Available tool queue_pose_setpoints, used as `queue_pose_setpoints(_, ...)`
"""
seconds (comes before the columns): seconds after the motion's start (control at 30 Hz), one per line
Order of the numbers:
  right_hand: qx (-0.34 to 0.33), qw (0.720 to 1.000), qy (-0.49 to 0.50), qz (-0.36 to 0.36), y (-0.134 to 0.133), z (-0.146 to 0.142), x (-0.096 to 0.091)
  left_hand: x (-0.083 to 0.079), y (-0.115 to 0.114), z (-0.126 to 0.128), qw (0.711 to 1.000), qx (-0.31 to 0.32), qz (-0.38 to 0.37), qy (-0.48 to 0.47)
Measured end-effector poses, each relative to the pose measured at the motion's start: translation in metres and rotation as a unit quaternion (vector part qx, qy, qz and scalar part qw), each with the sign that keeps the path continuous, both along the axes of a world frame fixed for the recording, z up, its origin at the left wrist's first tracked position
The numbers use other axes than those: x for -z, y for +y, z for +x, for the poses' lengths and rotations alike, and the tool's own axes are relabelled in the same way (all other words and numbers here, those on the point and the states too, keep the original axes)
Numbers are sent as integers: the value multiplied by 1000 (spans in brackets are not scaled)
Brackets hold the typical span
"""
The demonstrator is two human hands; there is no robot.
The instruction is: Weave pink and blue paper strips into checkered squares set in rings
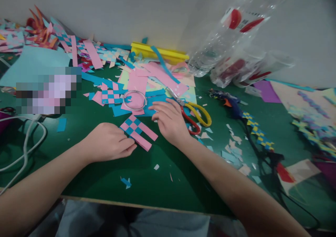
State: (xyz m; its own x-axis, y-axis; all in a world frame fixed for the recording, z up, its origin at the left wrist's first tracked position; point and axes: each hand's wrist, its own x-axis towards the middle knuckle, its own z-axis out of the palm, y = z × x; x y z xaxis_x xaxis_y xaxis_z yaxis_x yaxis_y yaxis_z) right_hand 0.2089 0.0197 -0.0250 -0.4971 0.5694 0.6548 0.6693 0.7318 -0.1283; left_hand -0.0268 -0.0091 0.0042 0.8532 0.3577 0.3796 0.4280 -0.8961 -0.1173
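Note:
A small woven mat of pink and blue paper strips (138, 130) lies on the green table (147, 181). My left hand (109, 142) rests beside it with fingers curled, pinching the mat's near edge. My right hand (170, 120) lies just right of the mat, fingers spread flat over blue paper, its fingertips near the mat's far corner. Red and yellow scissors (195, 114) lie immediately right of my right hand. A roll of clear tape (134, 99) sits just beyond the mat.
Piles of pink and blue strips (147, 76) and another woven piece (111, 94) cover the back. A yellow ruler (160, 52), plastic bags (236, 48), a blue glue gun (228, 102) with its cord, white cables (25, 149) and paper scraps (231, 153) surround the area.

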Motion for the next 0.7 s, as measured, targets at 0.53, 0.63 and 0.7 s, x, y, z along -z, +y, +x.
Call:
queue_pose_setpoints(0.53,-236,960,-142,52,-19,-11,-8,11,8,-5,965,-249,-36,79)
queue_pose_setpoints(0.63,-245,955,-157,64,-19,-11,-9,10,9,-4,959,-262,-56,91)
queue_pose_setpoints(0.7,-243,954,-155,85,-21,-11,-10,9,9,-4,958,-264,-61,90)
